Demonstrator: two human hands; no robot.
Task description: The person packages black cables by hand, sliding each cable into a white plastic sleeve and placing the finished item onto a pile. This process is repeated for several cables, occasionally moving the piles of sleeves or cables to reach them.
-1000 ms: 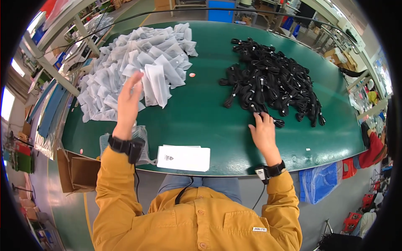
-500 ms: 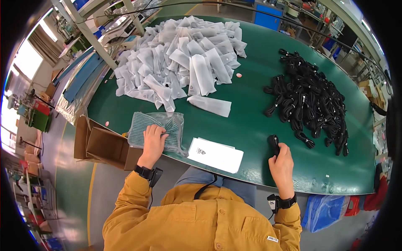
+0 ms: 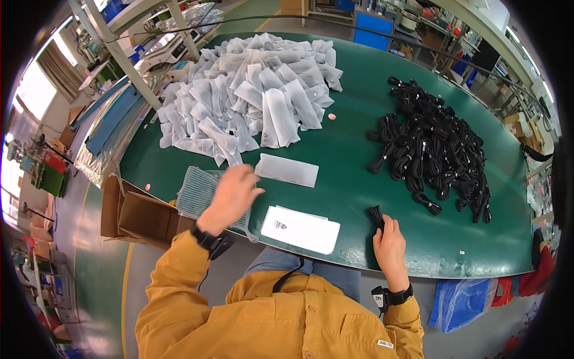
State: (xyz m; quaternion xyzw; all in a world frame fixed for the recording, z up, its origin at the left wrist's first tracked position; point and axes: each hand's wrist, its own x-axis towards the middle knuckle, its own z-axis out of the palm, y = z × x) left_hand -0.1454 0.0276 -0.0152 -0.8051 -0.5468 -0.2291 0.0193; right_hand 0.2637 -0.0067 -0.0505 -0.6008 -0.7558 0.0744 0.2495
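Observation:
My left hand (image 3: 234,194) is open, fingers apart and slightly blurred, over a blue-green striped bundle in a clear plastic bag (image 3: 195,190) at the table's front edge. Just beyond its fingers lies a single whitish translucent sleeve (image 3: 288,170). A stack of flat white sleeves with a small dark print (image 3: 305,230) sits between my two hands. On the right, my right hand (image 3: 390,244) grips a coiled black cable (image 3: 375,216) close above the green table; the fingers partly cover it.
A large heap of whitish sleeves (image 3: 239,90) covers the table's far left. Many coiled black cables (image 3: 436,143) are piled at the right. An open cardboard box (image 3: 143,214) stands beyond the left front edge. A metal frame post (image 3: 134,66) rises at the left.
My left hand has come up off the striped bundle and moved right, toward the single sleeve. My right hand still holds the cable, slightly farther left. The view has shifted a little.

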